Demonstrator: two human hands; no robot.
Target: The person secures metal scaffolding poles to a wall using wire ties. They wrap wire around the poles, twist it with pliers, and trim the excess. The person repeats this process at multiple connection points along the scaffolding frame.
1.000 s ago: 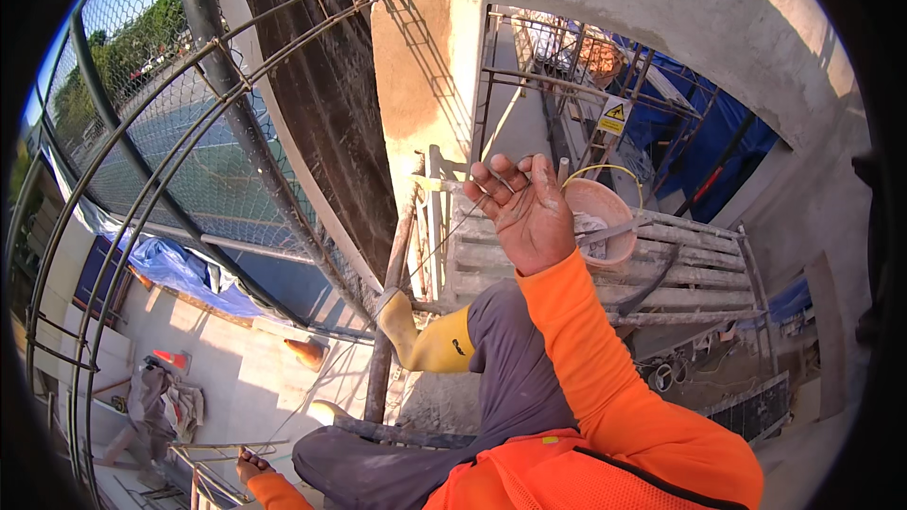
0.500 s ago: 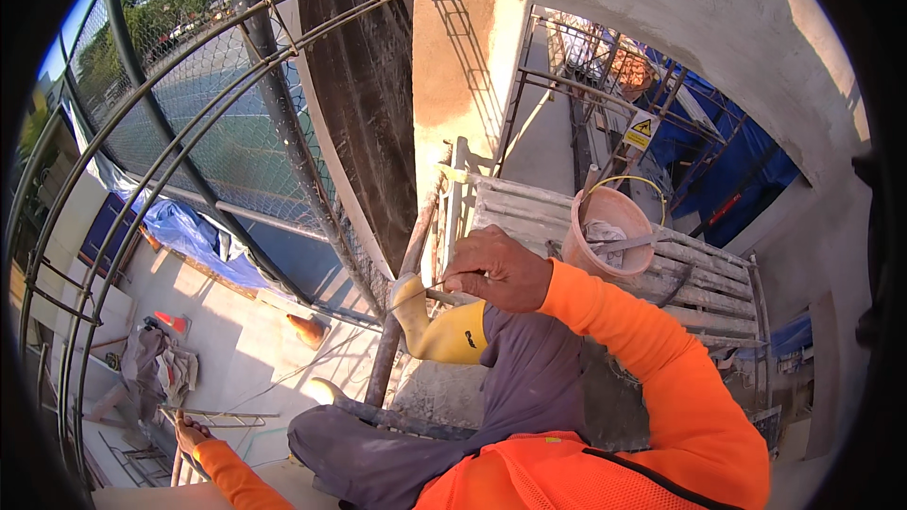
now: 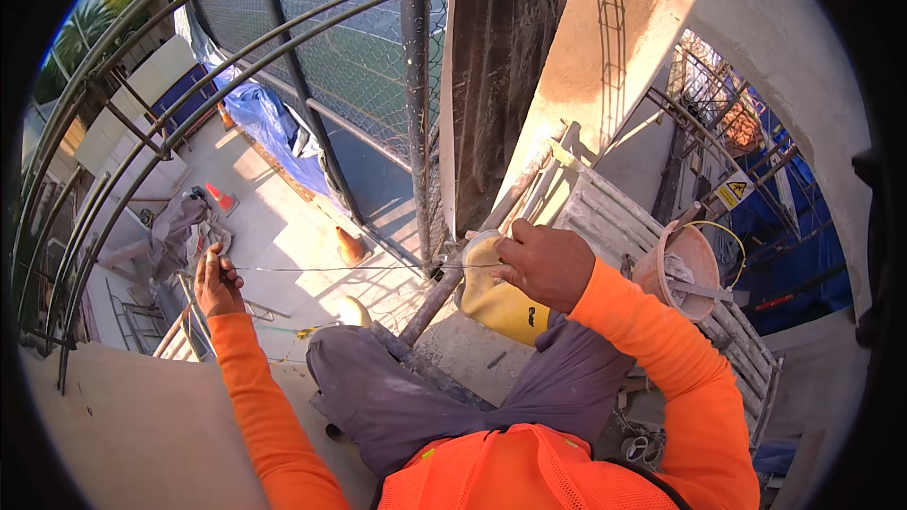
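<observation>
A thin wire (image 3: 331, 269) stretches between my left hand (image 3: 218, 285) and my right hand (image 3: 551, 266), the fingers of both clamped on it, with a yellow boot (image 3: 505, 302) just beneath the right and a pink bucket (image 3: 699, 257) farther right.

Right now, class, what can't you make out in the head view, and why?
All in the head view:
- Wire inside the left hand: hidden by its grip.
- Right hand, palm side: hidden behind its own back.
- Bucket, inside bottom: covered by pale contents.
- Sign, wording: too small.
- Left sleeve, upper part: cut off by the lower edge.
</observation>
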